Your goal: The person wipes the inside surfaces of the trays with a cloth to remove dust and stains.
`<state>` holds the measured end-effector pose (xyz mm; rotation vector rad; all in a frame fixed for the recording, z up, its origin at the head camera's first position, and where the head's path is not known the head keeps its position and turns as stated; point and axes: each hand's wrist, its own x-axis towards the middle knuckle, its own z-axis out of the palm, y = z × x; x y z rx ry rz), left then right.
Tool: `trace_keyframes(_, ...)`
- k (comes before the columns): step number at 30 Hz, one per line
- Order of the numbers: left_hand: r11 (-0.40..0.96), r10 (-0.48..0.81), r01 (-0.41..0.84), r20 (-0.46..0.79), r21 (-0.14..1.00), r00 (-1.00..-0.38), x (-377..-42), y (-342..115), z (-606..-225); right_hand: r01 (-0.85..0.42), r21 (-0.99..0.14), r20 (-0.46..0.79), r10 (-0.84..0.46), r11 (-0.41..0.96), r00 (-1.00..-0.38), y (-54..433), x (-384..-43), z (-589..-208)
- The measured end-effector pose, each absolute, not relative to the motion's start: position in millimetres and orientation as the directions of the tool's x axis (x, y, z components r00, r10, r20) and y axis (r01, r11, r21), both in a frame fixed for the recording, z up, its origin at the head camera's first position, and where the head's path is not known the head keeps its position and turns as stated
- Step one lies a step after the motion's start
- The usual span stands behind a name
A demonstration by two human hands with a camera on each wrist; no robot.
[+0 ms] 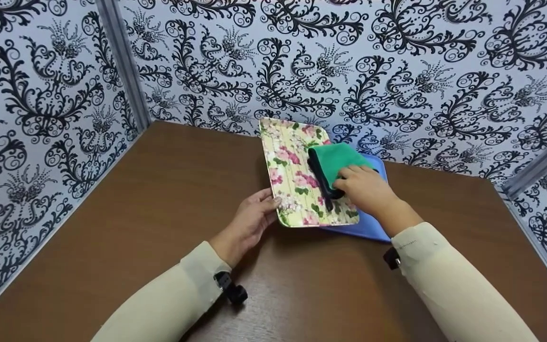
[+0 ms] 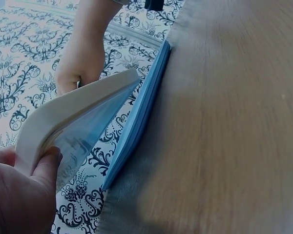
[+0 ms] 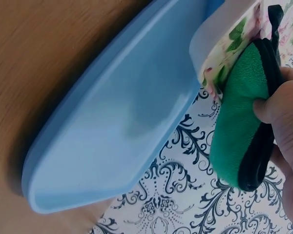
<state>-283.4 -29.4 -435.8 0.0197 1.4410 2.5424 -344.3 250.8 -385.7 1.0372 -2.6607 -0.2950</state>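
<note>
A: Head cam?
B: L hand (image 1: 254, 215) is pinching the floral tray (image 1: 292, 166); R hand (image 1: 364, 187) is pinching the green cloth (image 1: 337, 159) on it. Prob wiping, so keeping the cloth flat'd help.
A: L wrist cam?
B: L hand's tipping the floral tray above the blue tray (image 2: 138, 114).
A: R wrist?
B: R hand's curling round the cloth.

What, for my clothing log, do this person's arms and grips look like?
The left sleeve and right sleeve are long, cream and without visible print. A black wrist camera sits at each cuff. The left grip and right grip wear no gloves.
</note>
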Motion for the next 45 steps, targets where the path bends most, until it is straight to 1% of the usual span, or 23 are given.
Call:
trace_keyframes(4, -0.500, 0.193, -0.185, -0.100, 0.846, -0.976, -283.7, -29.2, -436.2, -0.585, 0.176, 0.152, -0.609, 0.792, -0.778, 245.7, -341.0, -384.6)
trace_keyframes(8, -0.502, 0.193, -0.186, -0.100, 0.844, -0.976, -283.7, -29.3, -435.4, -0.547, 0.098, 0.137, -0.556, 0.831, -0.820, 240.3, -338.2, -384.0)
trace_keyframes(16, -0.499, 0.182, -0.177, -0.097, 0.848, -0.979, -282.9, -29.3, -433.1, -0.522, 0.000, 0.144, -0.517, 0.853, -0.844, 225.4, -333.3, -381.7)
trace_keyframes(21, -0.502, 0.170, -0.176, -0.103, 0.847, -0.980, -282.9, -29.5, -433.5, -0.485, -0.058, 0.157, -0.472, 0.873, -0.868, 214.3, -332.6, -381.8)
trace_keyframes(33, -0.481, 0.165, -0.189, -0.124, 0.856, -0.978, -284.1, -31.0, -433.3, -0.471, -0.086, 0.183, -0.451, 0.878, -0.874, 189.5, -333.7, -383.5)
trace_keyframes(40, -0.481, 0.159, -0.188, -0.126, 0.856, -0.979, -285.6, -30.8, -435.8, -0.503, -0.081, 0.241, -0.473, 0.860, -0.848, 178.4, -331.2, -383.1)
trace_keyframes(45, -0.481, 0.162, -0.189, -0.126, 0.856, -0.979, -285.4, -30.6, -435.5, -0.517, -0.100, 0.266, -0.477, 0.850, -0.837, 169.9, -329.7, -382.3)
